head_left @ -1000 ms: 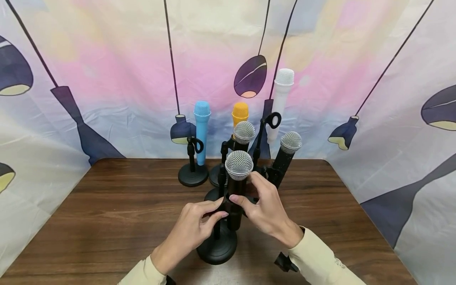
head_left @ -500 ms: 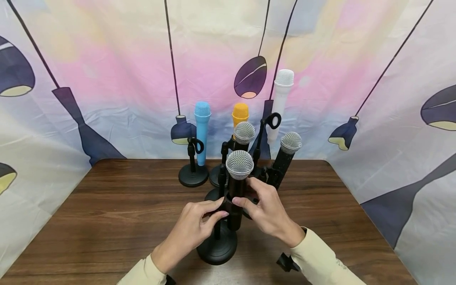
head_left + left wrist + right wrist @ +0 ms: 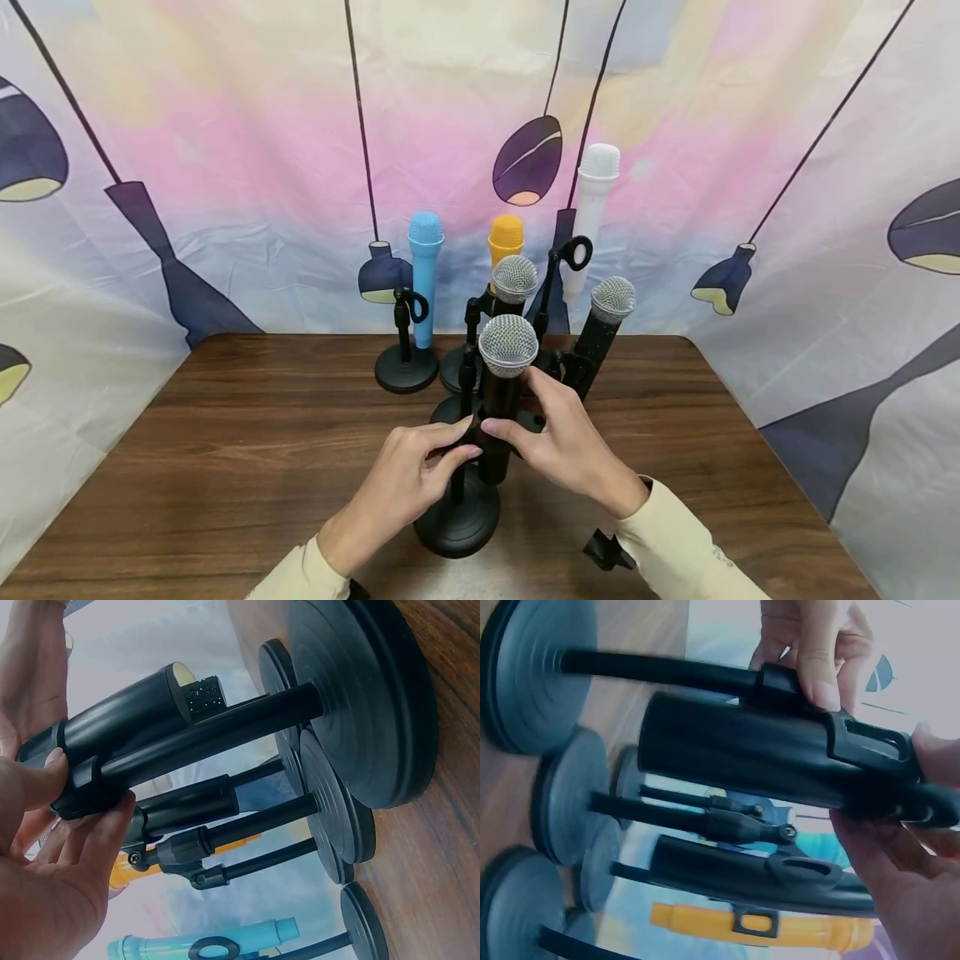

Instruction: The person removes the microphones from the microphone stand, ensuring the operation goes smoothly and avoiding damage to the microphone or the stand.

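Pinching the pivot of the black microphone clip (image 3: 84, 777), the left hand (image 3: 405, 471) faces the right hand (image 3: 566, 442), whose thumb and fingers grip the silver-grilled black handheld microphone (image 3: 498, 392), upright between the two and ringed by that clip. Letting go with the right hand could drop the barrel through the ring if the fit is loose; how snug it is cannot be told. Uneven pushing might tip the round-based desk stand (image 3: 459, 525) below the hands, since the load sits beside its post. A forward shove could knock the second silver-grilled microphone (image 3: 514, 279) beyond them, while the right knuckles, swinging outward, might catch the glittery black microphone (image 3: 597, 340).
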`<state>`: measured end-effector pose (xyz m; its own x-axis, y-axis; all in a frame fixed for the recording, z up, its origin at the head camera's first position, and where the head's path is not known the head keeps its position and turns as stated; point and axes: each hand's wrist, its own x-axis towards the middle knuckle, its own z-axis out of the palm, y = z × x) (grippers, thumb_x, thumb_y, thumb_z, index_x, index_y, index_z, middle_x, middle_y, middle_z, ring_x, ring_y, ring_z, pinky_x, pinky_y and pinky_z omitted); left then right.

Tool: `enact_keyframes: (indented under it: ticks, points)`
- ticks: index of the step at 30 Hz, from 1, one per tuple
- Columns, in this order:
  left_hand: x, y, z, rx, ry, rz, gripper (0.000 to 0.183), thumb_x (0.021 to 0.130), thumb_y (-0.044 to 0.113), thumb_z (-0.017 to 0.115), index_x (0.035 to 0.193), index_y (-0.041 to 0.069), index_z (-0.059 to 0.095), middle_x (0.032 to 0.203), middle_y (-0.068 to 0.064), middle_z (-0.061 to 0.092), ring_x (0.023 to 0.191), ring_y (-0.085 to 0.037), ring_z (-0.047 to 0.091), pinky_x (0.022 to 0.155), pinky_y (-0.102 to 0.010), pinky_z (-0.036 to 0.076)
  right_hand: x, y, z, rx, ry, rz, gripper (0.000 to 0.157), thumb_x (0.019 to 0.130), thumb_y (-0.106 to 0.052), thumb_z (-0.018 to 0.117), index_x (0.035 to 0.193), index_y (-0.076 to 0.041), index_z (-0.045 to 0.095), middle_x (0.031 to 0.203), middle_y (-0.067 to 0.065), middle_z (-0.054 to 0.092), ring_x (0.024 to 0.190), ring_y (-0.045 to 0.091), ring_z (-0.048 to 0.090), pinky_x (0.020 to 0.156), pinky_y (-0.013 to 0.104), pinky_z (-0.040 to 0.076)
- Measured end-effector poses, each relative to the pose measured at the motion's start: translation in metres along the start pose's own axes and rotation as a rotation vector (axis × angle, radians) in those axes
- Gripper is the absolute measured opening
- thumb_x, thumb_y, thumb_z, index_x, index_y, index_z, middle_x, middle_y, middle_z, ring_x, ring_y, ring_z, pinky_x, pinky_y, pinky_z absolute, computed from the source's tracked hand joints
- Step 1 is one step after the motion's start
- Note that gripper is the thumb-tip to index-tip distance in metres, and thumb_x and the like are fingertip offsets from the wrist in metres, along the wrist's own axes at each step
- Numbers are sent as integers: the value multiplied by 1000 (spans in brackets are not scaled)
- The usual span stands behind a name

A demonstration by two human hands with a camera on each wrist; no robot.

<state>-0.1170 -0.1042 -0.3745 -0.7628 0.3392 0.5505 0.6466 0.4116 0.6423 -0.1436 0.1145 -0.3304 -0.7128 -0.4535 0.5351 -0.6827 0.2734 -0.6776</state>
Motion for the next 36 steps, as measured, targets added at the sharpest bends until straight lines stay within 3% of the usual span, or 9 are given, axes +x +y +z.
enact_keyframes:
  ticks: [3,8,12,16,21,27,36]
  points:
    - [0,0,0,-3,-1,2,39,93,15,74,131,5,68,108,-5,76,59,5,52,54,-19,48,0,-2,1,-89,29,-56,42,91,-14,79,128,-8,59,118,3,67,106,14,68,86,32,57]
    - [0,-1,0,9,15,17,39,93,15,75,130,5,70,92,1,75,53,5,41,48,-18,42,2,-3,2,-194,52,-120,38,93,-15,76,124,-5,57,112,2,68,102,13,68,82,33,56]
    - [1,-1,0,0,12,26,39,93,14,75,130,4,69,103,-4,76,66,2,60,57,-18,50,0,0,1,-69,24,-51,44,93,-13,76,132,-7,56,120,3,66,107,15,67,86,32,57]
    - [1,1,1,-9,-3,27,39,93,14,74,131,5,69,114,-6,74,75,-2,66,63,-19,53,-2,4,-1,65,11,-2,49,90,-8,79,133,-9,58,122,5,64,109,19,66,89,34,56]
    - [-1,1,-1,-2,-6,16,40,93,14,74,131,4,68,113,-6,75,77,-4,68,64,-20,54,-2,4,2,-21,52,-53,36,89,-10,80,122,-7,65,112,3,68,103,16,69,84,33,58]
    - [0,-1,0,14,8,38,38,93,13,75,129,4,69,113,-6,75,88,-8,71,70,-20,56,0,4,5,-71,92,-93,36,91,-8,77,124,-5,63,111,5,70,101,17,70,81,33,59]
    - [0,-2,0,9,6,43,38,92,13,76,128,3,70,115,-6,74,93,-8,71,72,-20,56,0,2,-4,-32,-2,-25,48,87,-13,83,130,-10,59,118,2,65,108,16,66,85,32,58]
